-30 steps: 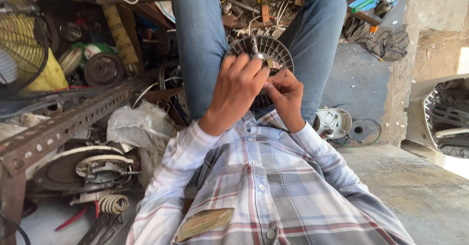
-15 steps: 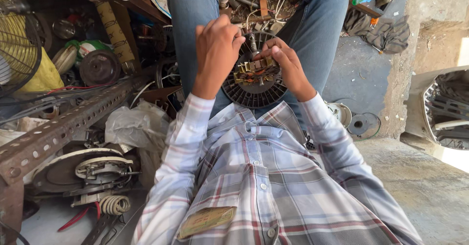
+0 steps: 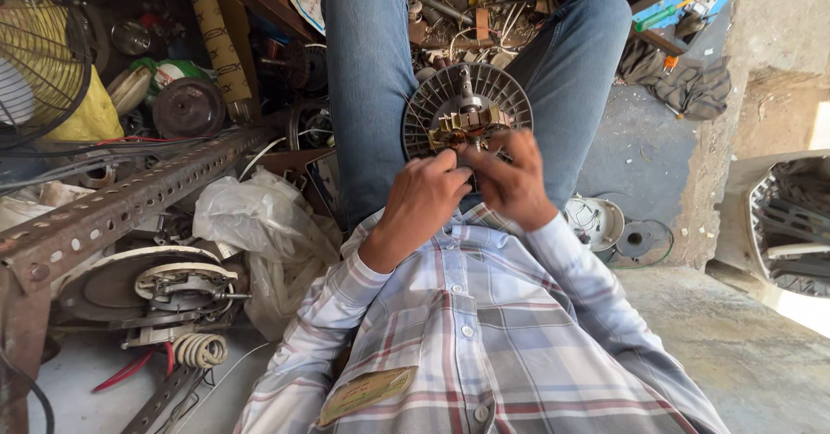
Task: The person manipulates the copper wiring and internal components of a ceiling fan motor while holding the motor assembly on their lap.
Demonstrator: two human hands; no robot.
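From the head camera, the person sits with both knees up. A round grey fan motor (image 3: 468, 105) rests on the lap, between the two legs in blue jeans (image 3: 367, 79). It has a metal rod sticking up in the middle and yellow metal parts on its near side.

The left hand (image 3: 425, 201) and the right hand (image 3: 512, 183) meet just below the motor. Their fingers are curled in a closed grip, pinching something at the motor's near edge. It is too small to tell what.

To the left lie a white plastic bag (image 3: 251, 222), a rusty metal bar (image 3: 130, 201) with holes, and a wire fan cage (image 3: 39, 62).
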